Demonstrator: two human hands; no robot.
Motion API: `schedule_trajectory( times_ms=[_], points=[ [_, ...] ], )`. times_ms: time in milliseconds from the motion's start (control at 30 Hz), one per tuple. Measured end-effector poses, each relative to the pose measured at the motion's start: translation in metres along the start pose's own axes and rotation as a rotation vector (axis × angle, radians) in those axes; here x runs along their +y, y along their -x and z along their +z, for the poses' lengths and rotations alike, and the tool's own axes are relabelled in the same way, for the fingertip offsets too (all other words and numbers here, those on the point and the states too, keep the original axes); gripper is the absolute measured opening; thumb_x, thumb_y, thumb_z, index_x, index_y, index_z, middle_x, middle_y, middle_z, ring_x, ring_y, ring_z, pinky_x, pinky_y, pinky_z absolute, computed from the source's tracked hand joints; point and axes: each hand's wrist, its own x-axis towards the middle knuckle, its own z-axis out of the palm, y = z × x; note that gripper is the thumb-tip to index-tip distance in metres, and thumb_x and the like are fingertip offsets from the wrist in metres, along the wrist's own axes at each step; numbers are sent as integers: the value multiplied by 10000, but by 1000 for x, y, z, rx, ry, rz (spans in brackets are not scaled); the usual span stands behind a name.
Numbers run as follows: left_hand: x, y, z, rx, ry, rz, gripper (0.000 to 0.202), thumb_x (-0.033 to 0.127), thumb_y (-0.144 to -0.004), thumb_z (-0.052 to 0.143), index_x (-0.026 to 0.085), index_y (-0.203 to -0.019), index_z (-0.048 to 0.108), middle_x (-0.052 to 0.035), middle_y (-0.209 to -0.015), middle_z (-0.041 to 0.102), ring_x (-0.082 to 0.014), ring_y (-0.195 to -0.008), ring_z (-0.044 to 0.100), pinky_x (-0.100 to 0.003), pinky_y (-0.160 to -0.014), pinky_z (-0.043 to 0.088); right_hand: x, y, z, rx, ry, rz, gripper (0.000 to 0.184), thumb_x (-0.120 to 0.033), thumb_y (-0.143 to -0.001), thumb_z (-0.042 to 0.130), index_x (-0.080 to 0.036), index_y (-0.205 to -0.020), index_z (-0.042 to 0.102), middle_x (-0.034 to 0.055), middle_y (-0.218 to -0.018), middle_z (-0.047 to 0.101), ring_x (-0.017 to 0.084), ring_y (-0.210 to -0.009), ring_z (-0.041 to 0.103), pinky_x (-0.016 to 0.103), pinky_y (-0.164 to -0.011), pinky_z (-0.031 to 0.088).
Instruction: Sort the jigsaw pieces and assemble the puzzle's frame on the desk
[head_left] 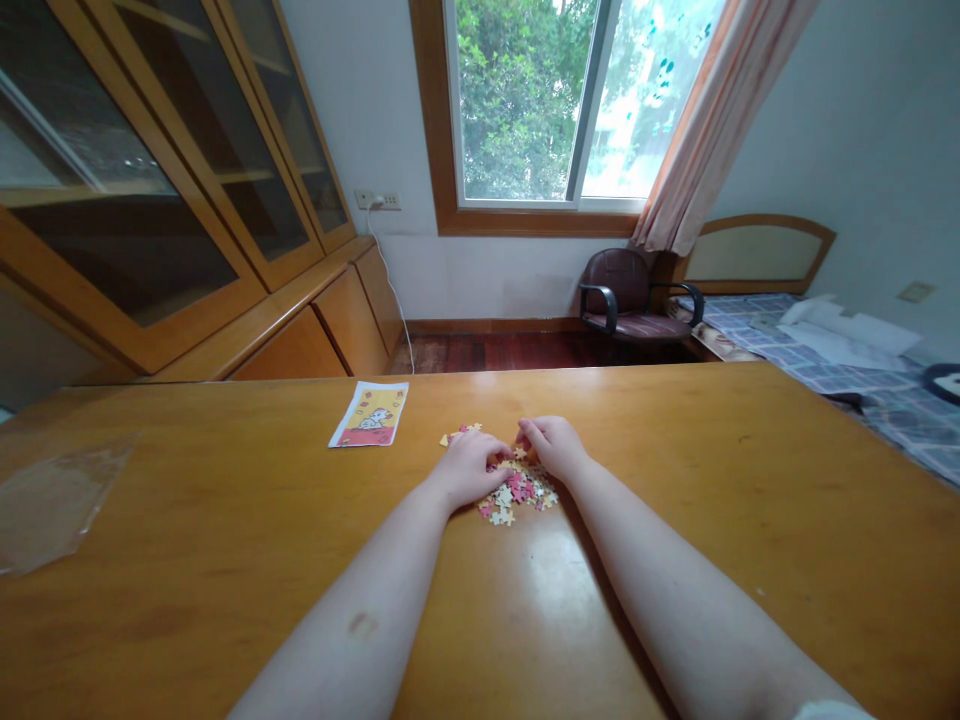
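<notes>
A loose pile of jigsaw puzzle pieces in pink, yellow and white lies on the wooden table between my hands. My left hand rests at the pile's left side, thumb and fingers apart and curved over the pieces. A few more pieces show just beyond it. At the pile's far right edge is my right hand, its fingers curled together close above a yellow piece; whether they pinch a piece is too small to tell. Left of the hands lies a picture card with a white cartoon animal on yellow and pink.
A clear plastic bag lies flat on the table at the left. Beyond the table's far edge stand a glass-door cabinet, a dark red armchair under the window, and a bed with papers on it.
</notes>
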Motion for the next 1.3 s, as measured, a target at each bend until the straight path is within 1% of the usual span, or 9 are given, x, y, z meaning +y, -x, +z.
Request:
schedule_trajectory(
  times_ms=[133, 300, 400, 533, 667, 933, 1033, 1167, 1300],
  points=[
    [-6, -4, 4, 33, 197, -34, 226, 239, -760, 611, 229, -971, 690, -16, -885, 683, -164, -849, 612, -303, -830, 479, 0, 0, 0, 4, -1, -4, 507, -459, -946, 351, -179, -707, 700, 30, -651, 687, 154, -649, 628, 240, -650, 422],
    [-18, -8, 9, 222, 378, -218, 211, 232, -780, 597, 193, -974, 670, -24, -898, 695, -151, -828, 642, -283, -801, 520, 0, 0, -1, -10, 0, 20, 505, -466, -945, 355, -188, -707, 704, 22, -648, 693, 157, -650, 639, 244, -664, 431],
    [-24, -9, 8, 241, 299, -305, 184, 218, -804, 569, 198, -951, 677, -29, -927, 713, -161, -865, 652, -295, -836, 515, -1, 1, -1, -35, 31, 19, 512, -482, -940, 364, -193, -708, 717, 27, -668, 706, 162, -669, 649, 246, -671, 437],
    [-26, -7, 4, 210, 90, -360, 194, 212, -819, 547, 223, -947, 692, -28, -982, 721, -185, -923, 647, -312, -862, 495, -2, 0, -1, -69, 91, -32, 496, -481, -936, 377, -201, -739, 737, 35, -698, 717, 167, -696, 651, 249, -677, 431],
    [-25, -5, 1, 253, -69, -396, 230, 204, -824, 510, 239, -947, 700, -32, -989, 718, -208, -940, 634, -334, -861, 482, -2, 1, -2, -82, 118, -98, 497, -462, -941, 370, -197, -754, 746, 43, -714, 717, 166, -717, 643, 250, -700, 422],
    [-21, -4, 0, 240, -41, -433, 307, 162, -812, 435, 241, -957, 694, -21, -1017, 705, -197, -952, 629, -309, -856, 476, -2, 0, -3, -105, 174, -102, 482, -443, -950, 373, -199, -769, 747, 50, -752, 720, 168, -733, 634, 254, -692, 414],
    [-23, -4, 0, 257, 0, -438, 313, 153, -807, 428, 235, -948, 695, -25, -1019, 705, -197, -954, 632, -308, -858, 477, -2, -2, -2, -120, 196, -126, 455, -422, -960, 359, -211, -852, 747, 52, -816, 729, 173, -780, 617, 266, -732, 413],
    [-24, -4, -1, 275, 9, -419, 331, 135, -798, 417, 228, -956, 693, -31, -1009, 705, -195, -958, 626, -309, -873, 473, -3, -2, 0, -190, 162, -221, 390, -399, -963, 363, -237, -1088, 695, 49, -1031, 718, 189, -889, 598, 314, -852, 400],
    [-21, -5, 3, 221, -122, -343, 405, 124, -774, 445, 283, -1057, 688, -20, -1151, 667, -240, -1112, 544, -402, -991, 400, -5, -1, 1, -166, 109, -263, 391, -374, -967, 351, -236, -1215, 621, 51, -1129, 686, 205, -960, 579, 357, -906, 373]
  ],
)
